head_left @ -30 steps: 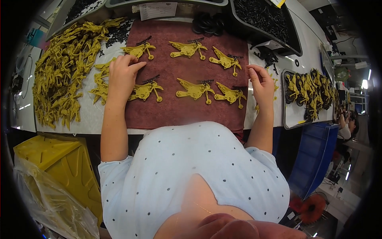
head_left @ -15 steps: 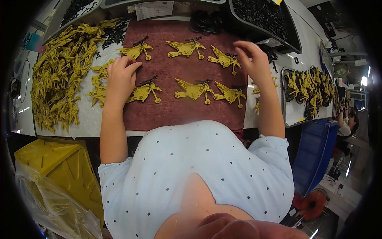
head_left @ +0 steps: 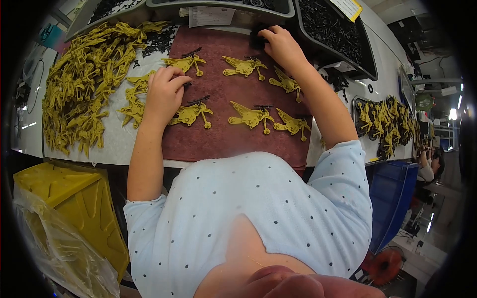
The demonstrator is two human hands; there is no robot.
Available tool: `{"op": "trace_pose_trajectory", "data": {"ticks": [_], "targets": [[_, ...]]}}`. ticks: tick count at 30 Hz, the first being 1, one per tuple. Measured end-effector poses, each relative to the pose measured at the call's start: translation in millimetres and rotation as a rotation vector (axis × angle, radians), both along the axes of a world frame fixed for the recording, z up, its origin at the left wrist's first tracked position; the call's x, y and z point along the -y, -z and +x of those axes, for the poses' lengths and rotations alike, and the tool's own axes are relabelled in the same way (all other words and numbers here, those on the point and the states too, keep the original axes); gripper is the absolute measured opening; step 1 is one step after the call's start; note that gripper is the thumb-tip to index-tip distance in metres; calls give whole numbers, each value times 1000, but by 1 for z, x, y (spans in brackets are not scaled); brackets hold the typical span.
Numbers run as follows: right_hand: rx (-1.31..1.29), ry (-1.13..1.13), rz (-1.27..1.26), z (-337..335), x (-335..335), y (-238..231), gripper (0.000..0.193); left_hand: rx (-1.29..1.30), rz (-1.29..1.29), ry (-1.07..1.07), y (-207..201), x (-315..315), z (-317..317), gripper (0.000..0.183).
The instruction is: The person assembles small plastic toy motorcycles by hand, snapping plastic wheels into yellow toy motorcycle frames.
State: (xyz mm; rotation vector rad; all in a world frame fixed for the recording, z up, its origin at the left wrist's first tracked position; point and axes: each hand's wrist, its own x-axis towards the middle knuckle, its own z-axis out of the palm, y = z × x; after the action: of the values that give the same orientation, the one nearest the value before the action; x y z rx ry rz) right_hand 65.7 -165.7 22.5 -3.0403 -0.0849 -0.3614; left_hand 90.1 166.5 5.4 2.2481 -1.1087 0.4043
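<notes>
Yellow toy motorcycle bodies lie in two rows on a dark red cloth (head_left: 223, 144); several carry thin black handlebars. My left hand (head_left: 165, 92) is at the cloth's left side, between a back-row body (head_left: 186, 63) and a front-row body (head_left: 191, 115). Its bent fingers are closed on a small black part (head_left: 187, 84), mostly hidden. My right hand (head_left: 284, 47) reaches to the back, fingertips against a pile of black wheels (head_left: 257, 37), thumb and forefinger apart. It covers much of the pile. Below that forearm, a body (head_left: 284, 82) is partly covered.
A big heap of yellow bodies (head_left: 74, 94) covers the left of the table. Grey bins of black parts stand at the back, one bin (head_left: 370, 54) at right. A tray (head_left: 360, 116) of assembled pieces, a blue crate (head_left: 395, 198) and a yellow crate (head_left: 74, 203) flank me.
My right hand has moved left and away from me, from beside the right-hand bodies to the wheel pile. My left hand stays nearly in place; a black part now shows at its fingertips.
</notes>
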Motion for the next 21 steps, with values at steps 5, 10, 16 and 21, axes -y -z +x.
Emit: {"op": "trace_pose_trajectory", "data": {"ticks": [5,10,16,21], "targets": [[198,-36,157,-7,8,-7,29,-26,0,29,-2,1,-2,18],[185,102,457,-30,-5,-25,29,-27,-16,32,-3,0,-3,19],[-286,28,1132,-80,-68,-45,28,-64,-46,55,-10,5,-7,23],[-206,-173,821,-75,-96,-24,30,-59,-16,118,-11,13,-14,30]]}}
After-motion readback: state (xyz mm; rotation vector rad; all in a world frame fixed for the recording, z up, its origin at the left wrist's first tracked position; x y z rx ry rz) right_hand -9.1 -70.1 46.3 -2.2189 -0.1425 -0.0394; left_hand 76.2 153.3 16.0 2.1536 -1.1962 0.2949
